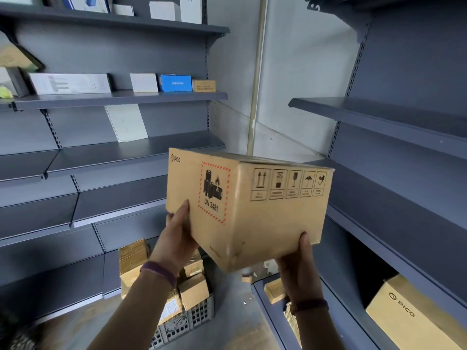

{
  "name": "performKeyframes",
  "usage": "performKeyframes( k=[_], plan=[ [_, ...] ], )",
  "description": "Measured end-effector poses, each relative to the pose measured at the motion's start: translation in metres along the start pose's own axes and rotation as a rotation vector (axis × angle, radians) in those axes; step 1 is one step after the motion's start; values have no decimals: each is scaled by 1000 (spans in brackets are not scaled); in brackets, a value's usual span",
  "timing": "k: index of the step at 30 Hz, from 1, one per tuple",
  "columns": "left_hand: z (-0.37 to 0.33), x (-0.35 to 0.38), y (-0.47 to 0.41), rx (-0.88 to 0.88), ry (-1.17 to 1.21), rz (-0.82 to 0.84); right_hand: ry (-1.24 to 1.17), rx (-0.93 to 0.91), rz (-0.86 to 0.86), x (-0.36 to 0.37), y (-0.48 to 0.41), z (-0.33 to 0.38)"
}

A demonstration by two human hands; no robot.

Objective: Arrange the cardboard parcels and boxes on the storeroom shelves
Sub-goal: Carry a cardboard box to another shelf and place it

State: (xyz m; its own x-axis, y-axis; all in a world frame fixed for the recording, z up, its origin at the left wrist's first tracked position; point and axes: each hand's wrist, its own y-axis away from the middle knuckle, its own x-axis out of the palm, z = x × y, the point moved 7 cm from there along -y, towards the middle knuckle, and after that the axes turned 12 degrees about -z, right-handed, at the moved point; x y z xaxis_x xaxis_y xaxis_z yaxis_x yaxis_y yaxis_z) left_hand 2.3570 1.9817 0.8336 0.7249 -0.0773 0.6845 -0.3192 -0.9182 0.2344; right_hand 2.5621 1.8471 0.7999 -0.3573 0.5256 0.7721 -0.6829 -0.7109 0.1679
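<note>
Head: box (252,213) seemingly clear of shelves (379,113)

The view comes from the person's head. It faces forward into the corner where the left shelves (121,98) meet the right shelves (379,117), and it tilts a little down toward the floor (227,311). It is near: the left hand (177,223), the right hand (300,258) and their box (252,210) fill the lower middle. The wide lens makes the shelf edges bow.

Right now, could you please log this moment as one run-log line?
PICO cardboard box: tilted, held up | left hand: gripping | right hand: gripping
</note>
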Motion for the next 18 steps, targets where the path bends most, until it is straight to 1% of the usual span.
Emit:
performKeyframes(
  k=[2, 5, 8, 10, 12, 14, 16, 18],
  plan=[
    [3, 10, 6, 22, -24, 44, 7, -23, 2, 12, -2, 2],
    [4, 29, 25, 70, -149, 164, -16, -46, 14, 26, -8, 3],
    [10, 31, 28, 68, -161, 231, -22, -64, -12, 32, -10, 2],
    [13, 29, 25, 76, -162, 215, 10, -82, -33, 36, -10, 2],
    [13, 26, 21, 85, -131, 146, 22, -80, -27, 40, -7, 3],
    [11, 21, 19, 92, -69, 94, 22, -57, 37, 43, -2, 6],
    [7, 13, 21, 100, -12, 57, 13, 2, 139, 44, 1, 7],
    [5, 2, 23, 89, 37, 28, -15, 108, 151, 42, 6, 4]
  ],
)
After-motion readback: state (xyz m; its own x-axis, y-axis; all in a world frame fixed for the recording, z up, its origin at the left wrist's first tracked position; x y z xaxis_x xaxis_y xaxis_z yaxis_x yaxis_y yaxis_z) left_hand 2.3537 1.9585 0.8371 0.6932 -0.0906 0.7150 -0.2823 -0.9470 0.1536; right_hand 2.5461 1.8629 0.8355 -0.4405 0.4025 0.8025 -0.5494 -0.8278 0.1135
